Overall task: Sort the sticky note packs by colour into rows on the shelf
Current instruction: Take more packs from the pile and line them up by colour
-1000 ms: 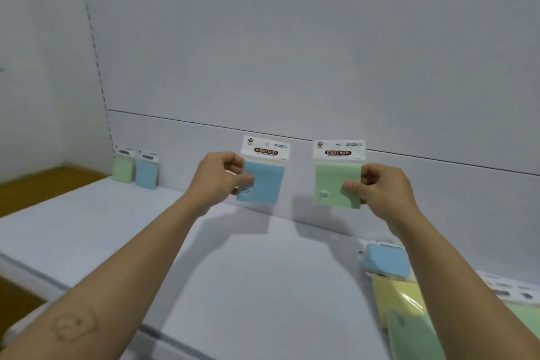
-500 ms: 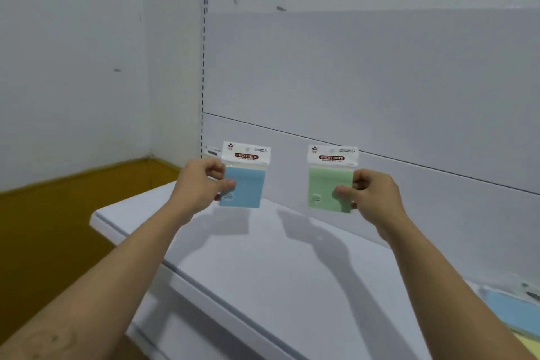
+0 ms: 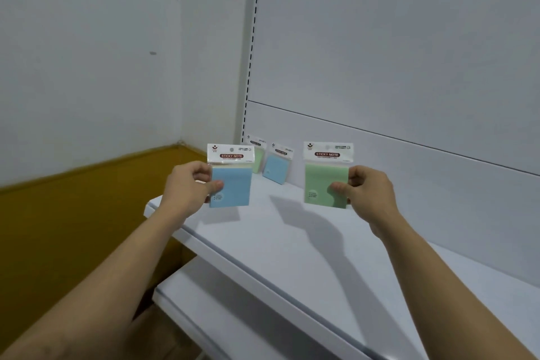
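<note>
My left hand (image 3: 190, 187) pinches a blue sticky note pack (image 3: 233, 184) by its left edge, held upright above the white shelf (image 3: 292, 242) near its left end. A green sticky note pack (image 3: 321, 181) is pinched at its right edge by my right hand (image 3: 368, 190), also upright over the shelf. Behind them, two packs lean against the shelf's back panel: a green pack (image 3: 257, 158), partly hidden by the held blue one, and a blue pack (image 3: 278, 166) to its right.
The shelf's left end (image 3: 152, 207) is just below my left hand, with a yellow-brown floor (image 3: 73, 228) beyond it. A lower white shelf (image 3: 222, 316) juts out beneath. A slotted upright (image 3: 252, 67) runs up the back corner.
The view has swung left along the shelf, and both hands have carried their packs toward the shelf's left end. The two leaning packs are in view again; the pile at the right is out of frame.
</note>
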`<state>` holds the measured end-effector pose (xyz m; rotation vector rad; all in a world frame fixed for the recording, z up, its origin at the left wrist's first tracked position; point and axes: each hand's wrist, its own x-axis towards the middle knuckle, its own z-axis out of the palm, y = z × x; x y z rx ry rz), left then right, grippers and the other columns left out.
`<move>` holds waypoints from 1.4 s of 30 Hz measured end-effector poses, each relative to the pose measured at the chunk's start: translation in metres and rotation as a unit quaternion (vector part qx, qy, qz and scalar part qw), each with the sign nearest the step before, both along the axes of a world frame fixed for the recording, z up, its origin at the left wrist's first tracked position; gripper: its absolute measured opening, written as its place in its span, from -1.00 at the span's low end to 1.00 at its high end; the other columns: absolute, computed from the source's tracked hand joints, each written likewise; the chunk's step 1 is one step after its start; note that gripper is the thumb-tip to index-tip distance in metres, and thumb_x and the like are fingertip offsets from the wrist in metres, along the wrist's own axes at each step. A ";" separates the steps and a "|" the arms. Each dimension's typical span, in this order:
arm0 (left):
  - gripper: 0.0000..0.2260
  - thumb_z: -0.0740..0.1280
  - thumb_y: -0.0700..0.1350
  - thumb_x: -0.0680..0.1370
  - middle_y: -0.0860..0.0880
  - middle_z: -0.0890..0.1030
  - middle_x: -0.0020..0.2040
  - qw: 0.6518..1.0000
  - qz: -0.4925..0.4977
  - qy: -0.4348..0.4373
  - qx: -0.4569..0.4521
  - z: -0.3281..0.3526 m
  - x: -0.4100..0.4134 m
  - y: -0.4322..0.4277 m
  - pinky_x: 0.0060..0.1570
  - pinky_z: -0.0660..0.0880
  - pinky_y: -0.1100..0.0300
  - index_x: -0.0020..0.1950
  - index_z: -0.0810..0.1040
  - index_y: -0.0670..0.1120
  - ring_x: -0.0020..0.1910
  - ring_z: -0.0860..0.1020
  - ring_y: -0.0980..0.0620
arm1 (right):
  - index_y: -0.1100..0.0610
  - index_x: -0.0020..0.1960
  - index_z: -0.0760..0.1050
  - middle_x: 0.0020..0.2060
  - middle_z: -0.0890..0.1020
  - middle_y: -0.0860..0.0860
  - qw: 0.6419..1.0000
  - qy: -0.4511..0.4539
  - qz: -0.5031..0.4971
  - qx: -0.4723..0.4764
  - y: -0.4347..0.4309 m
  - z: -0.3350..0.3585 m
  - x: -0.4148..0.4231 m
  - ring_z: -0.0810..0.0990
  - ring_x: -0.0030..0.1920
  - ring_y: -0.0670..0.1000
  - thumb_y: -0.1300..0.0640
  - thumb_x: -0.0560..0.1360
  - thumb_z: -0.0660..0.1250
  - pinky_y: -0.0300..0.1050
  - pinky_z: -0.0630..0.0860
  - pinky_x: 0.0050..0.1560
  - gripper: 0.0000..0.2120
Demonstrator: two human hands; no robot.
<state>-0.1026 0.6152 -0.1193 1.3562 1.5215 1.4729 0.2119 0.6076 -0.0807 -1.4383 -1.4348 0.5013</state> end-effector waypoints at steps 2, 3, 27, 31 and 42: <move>-0.74 0.49 -0.24 0.41 -0.11 0.63 -0.01 1.000 0.007 -0.004 -0.007 -0.007 -0.003 0.001 -0.18 0.64 0.00 0.05 0.54 -0.13 -0.01 0.63 -0.16 | 0.08 -0.23 0.58 -0.23 0.64 0.07 1.000 -0.001 0.001 -0.006 0.006 -0.004 -0.007 0.58 -0.23 0.10 0.25 0.34 0.50 -0.02 0.55 -0.21 -0.87; -0.74 0.49 -0.24 0.42 -0.10 0.63 0.00 1.000 0.010 -0.005 -0.011 -0.010 -0.005 0.001 -0.16 0.65 -0.02 0.06 0.54 -0.13 0.00 0.62 -0.16 | 0.08 -0.24 0.58 -0.22 0.65 0.08 1.000 0.001 0.003 -0.009 0.010 -0.006 -0.010 0.59 -0.21 0.11 0.25 0.34 0.50 0.00 0.55 -0.19 -0.87; -0.79 0.50 -0.26 0.40 -0.11 0.63 -0.07 0.991 -0.045 0.112 -0.059 -0.028 0.069 0.171 -0.16 0.64 -0.07 -0.03 0.56 -0.14 -0.11 0.66 -0.10 | 0.12 -0.16 0.60 -0.28 0.62 0.03 0.996 0.087 -0.010 -0.017 0.164 -0.048 0.032 0.55 -0.31 -0.01 0.29 0.37 0.48 -0.21 0.46 -0.29 -0.88; -0.82 0.52 -0.23 0.39 -0.09 0.64 -0.08 0.987 -0.036 0.151 -0.050 -0.032 0.079 0.198 -0.13 0.63 -0.04 -0.15 0.54 -0.07 -0.09 0.64 -0.08 | 0.08 -0.23 0.58 -0.36 0.56 -0.06 0.997 0.072 -0.017 -0.020 0.174 -0.061 0.032 0.49 -0.35 -0.07 0.26 0.35 0.50 -0.21 0.40 -0.30 -0.87; -0.85 0.44 -0.08 0.48 0.03 0.61 -0.06 0.972 -0.067 0.226 -0.020 -0.056 0.078 0.251 -0.06 0.61 0.10 0.00 0.53 -0.03 -0.09 0.58 0.08 | 0.05 -0.22 0.60 -0.29 0.66 -0.03 0.995 0.058 -0.062 -0.046 0.182 -0.079 0.018 0.57 -0.29 -0.03 0.22 0.35 0.51 -0.11 0.49 -0.21 -0.88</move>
